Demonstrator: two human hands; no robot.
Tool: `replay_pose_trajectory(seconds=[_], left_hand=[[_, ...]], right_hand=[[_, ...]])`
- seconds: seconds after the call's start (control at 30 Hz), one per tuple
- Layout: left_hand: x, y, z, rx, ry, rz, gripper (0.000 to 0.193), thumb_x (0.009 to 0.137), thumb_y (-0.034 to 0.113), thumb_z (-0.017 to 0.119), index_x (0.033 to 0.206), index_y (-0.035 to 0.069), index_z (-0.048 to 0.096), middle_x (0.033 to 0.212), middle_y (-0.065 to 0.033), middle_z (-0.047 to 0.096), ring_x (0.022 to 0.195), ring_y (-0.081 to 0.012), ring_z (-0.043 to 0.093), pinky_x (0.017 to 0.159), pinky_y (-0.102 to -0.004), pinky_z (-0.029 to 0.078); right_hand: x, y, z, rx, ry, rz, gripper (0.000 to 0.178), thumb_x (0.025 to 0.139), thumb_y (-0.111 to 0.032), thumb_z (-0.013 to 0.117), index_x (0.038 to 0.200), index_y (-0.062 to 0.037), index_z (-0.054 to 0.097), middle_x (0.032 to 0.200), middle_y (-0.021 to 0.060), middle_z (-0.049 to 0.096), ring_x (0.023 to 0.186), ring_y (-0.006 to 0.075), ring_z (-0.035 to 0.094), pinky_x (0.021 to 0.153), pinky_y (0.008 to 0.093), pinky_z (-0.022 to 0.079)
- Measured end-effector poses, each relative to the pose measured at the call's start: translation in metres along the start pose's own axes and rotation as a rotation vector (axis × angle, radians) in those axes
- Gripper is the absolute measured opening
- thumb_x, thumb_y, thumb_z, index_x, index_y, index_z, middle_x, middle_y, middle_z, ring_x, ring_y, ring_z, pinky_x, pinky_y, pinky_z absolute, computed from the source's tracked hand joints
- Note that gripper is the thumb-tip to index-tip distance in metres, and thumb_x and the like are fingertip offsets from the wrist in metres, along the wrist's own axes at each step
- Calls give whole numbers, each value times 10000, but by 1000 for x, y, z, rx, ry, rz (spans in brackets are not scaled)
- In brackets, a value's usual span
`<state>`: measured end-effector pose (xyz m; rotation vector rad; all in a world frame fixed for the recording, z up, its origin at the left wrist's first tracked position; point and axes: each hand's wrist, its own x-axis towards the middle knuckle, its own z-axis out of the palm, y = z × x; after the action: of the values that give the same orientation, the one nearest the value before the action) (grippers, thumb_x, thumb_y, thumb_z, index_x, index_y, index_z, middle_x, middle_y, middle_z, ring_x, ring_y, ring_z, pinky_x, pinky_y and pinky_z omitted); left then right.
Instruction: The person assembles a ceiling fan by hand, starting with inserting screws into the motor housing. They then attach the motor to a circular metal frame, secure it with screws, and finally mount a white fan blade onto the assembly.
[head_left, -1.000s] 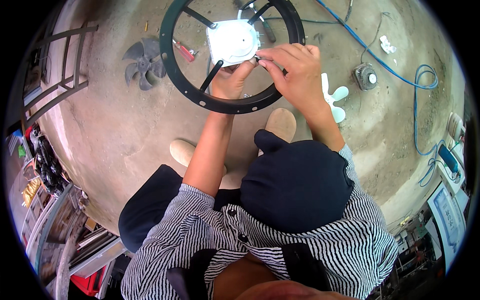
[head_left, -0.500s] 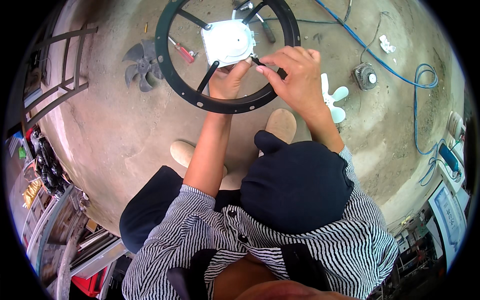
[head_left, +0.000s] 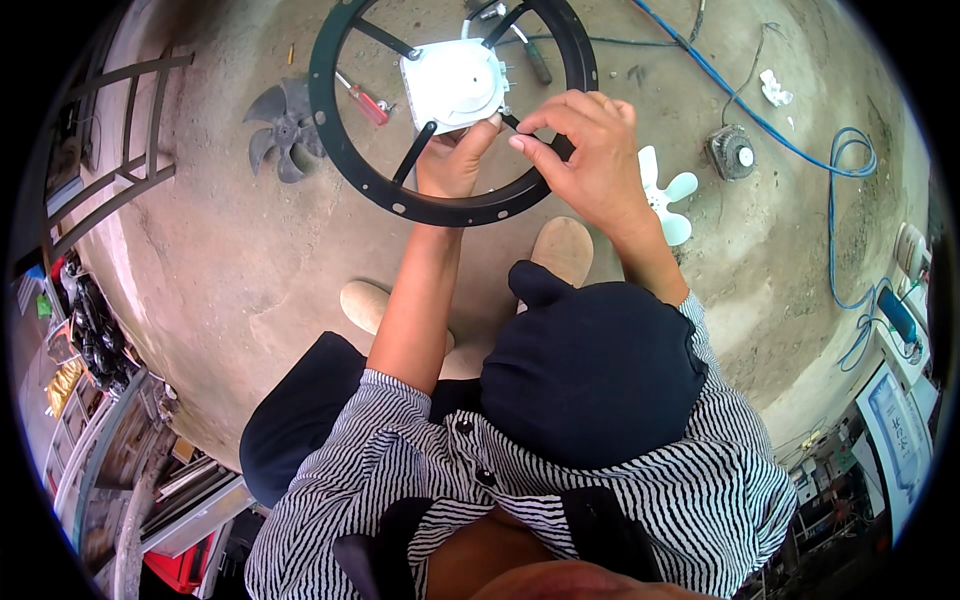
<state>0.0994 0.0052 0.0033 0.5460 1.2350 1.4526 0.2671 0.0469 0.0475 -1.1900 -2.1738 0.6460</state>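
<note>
white housing (head_left: 453, 84) partly hides the left hand (head_left: 452, 166) gripping it; right hand (head_left: 588, 150): grip unclear.

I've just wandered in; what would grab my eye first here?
Probably the bright white unit inside a large black ring, top centre; the left hand holds the unit's near edge, and the right hand is at a black spoke. On the floor, a dark fan blade lies left of the ring, a pale fan blade beside the right forearm.

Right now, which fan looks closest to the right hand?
The pale fan, beside the right hand; the dark fan is farther off, left of the ring.
</note>
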Motion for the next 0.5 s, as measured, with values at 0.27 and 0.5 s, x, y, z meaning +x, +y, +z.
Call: replay_pose_trajectory(seconds=[0.27,0.5], left_hand=[[0,0,-2,22,-10,4,354,867,18,725,1208,5,631,1101,-56,693,1002,-153,658,890,-310,515],[0,0,-2,23,1,-19,380,869,16,725,1234,7,620,1133,-55,684,1039,-154,648,917,-312,504]], right_hand=[[1,-4,0,33,19,51,229,785,-250,804,997,-180,753,913,-50,677,880,183,606,850,376,348],[-2,-1,2,24,22,37,237,790,-259,800,1004,-170,751,955,-42,695,880,185,606,853,375,349]])
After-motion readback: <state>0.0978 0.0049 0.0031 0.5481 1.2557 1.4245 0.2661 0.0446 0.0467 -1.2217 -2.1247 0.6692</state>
